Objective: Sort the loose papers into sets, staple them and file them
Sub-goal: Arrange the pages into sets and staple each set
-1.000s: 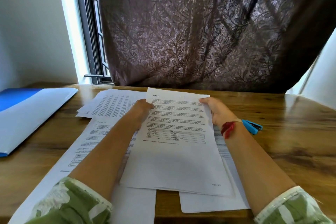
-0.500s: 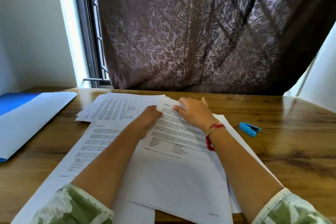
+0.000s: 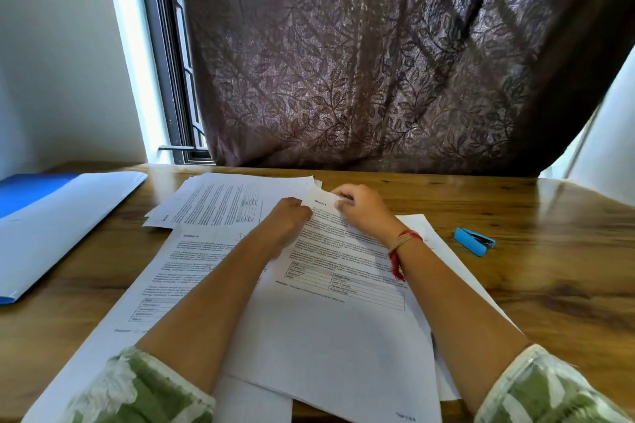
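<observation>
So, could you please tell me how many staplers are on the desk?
1. The blue stapler lies on the desk, to the right of the papers. Another could be hidden beneath them.

- Right hand (image 3: 360, 209): was at the far right corner of the top sheet (image 3: 336, 319). It has crossed to the far left corner and is now just beside the left hand (image 3: 290, 216).
- Right-hand fingers (image 3: 343, 204): previously gripped the sheet's right edge. They now curl and pinch the far left corner, which curls up off the stack.
- Top sheet: previously held up at its far edge by both hands. It now lies on the papers beneath and is more skewed, with its text lines sloping down to the right.
- Stapler (image 3: 474, 241): previously part-hidden behind the right wrist. It now shows in full on the desk (image 3: 515, 285), well apart from the wrist.
</observation>
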`<state>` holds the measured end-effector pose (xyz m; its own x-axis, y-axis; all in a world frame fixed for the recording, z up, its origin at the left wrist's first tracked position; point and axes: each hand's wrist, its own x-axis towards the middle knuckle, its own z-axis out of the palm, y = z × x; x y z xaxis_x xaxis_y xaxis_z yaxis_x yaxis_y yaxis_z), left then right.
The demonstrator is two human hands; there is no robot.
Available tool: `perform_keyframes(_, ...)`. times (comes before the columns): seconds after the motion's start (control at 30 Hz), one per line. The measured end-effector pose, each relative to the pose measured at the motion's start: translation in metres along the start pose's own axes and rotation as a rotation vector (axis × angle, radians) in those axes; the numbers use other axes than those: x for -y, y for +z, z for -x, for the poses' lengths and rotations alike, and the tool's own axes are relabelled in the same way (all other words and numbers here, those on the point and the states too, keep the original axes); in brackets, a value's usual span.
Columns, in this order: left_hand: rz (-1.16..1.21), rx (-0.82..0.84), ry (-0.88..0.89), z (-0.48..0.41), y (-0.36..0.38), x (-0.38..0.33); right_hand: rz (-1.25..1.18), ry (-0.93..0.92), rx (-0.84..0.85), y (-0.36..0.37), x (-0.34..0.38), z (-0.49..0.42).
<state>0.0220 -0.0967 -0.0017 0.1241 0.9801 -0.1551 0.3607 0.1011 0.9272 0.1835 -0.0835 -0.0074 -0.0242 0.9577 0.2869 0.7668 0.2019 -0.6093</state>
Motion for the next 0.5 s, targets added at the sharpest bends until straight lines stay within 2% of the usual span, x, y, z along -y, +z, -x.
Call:
perform_keyframes(0.17, -0.095, -0.241, 0.17, -0.008, 0.008, 0.011, -0.032, 0.0, -0.021, 0.009, -0.002, 0.001)
perform_keyframes(0.27, -0.152, -0.249, 0.208, -0.011, 0.012, 0.017, 0.005, 0.002, -0.027, 0.013, -0.003, 0.001)
perform_keyframes(0.5, -0.271, -0.219, 0.176, -0.019, 0.013, 0.02, 0.078, 0.005, -0.017, 0.023, -0.004, -0.003)
